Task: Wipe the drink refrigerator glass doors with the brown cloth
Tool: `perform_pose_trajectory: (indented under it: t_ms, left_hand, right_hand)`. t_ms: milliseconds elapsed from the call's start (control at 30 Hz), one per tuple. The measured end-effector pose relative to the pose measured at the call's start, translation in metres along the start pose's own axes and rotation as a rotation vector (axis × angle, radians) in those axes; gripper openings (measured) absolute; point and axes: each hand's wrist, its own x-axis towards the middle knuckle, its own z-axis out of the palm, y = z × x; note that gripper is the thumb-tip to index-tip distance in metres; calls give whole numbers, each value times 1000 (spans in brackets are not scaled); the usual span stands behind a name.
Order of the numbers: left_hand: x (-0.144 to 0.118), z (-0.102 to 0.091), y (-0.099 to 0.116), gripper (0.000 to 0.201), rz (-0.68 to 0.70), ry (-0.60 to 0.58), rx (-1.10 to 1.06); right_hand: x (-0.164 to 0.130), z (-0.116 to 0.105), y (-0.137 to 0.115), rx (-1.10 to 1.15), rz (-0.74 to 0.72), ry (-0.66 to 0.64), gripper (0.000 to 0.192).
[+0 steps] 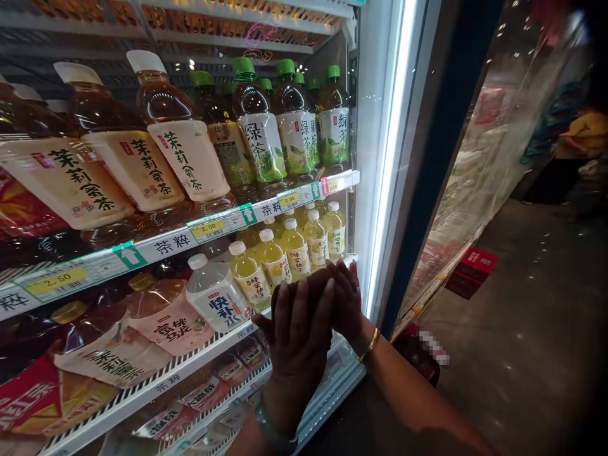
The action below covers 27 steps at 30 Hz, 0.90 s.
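Both hands meet in front of the fridge shelves, around a dark thing (315, 282) whose kind I cannot make out. My left hand (299, 329), with a grey-green bangle at the wrist, lays its bent fingers over the near side. From the right, my right hand (348, 301), wearing a gold bangle, closes on the far side; part of its fingers is hidden. Just behind the hands stand small yellow drink bottles (274, 256) with white caps. A clear bottle (216, 294) with a white label stands to their left.
Green tea bottles (259, 126) with green caps and large white-capped tea bottles (190, 133) fill the upper shelf. A price-tag rail (209, 229) runs along its edge. At right are the lit fridge frame (396, 126), a red box (472, 266) and a person (586, 136) further off.
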Motion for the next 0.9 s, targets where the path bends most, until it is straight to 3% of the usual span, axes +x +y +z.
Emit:
perform_pose_trajectory:
  t_ms: [133, 233, 433, 533, 767, 900]
  left_hand:
    - [-38, 5, 0, 76, 16, -124, -16]
    - [-57, 1, -6, 74, 37, -115, 20]
    - [-26, -2, -2, 69, 90, -104, 93]
    - [-15, 12, 15, 75, -70, -74, 148]
    - [-39, 47, 50, 103, -127, -47, 205]
    - [-26, 48, 53, 90, -104, -82, 198]
  right_hand:
    - [0, 0, 1, 2, -20, -19, 34]
    - [3, -3, 1, 26, -26, -29, 39]
    - [16, -18, 23, 43, -134, -123, 37]
    - [21, -25, 39, 104, -201, -165, 34]
    - [23, -34, 61, 171, -216, -213, 36]
    - [23, -38, 72, 203, -173, -201, 38]
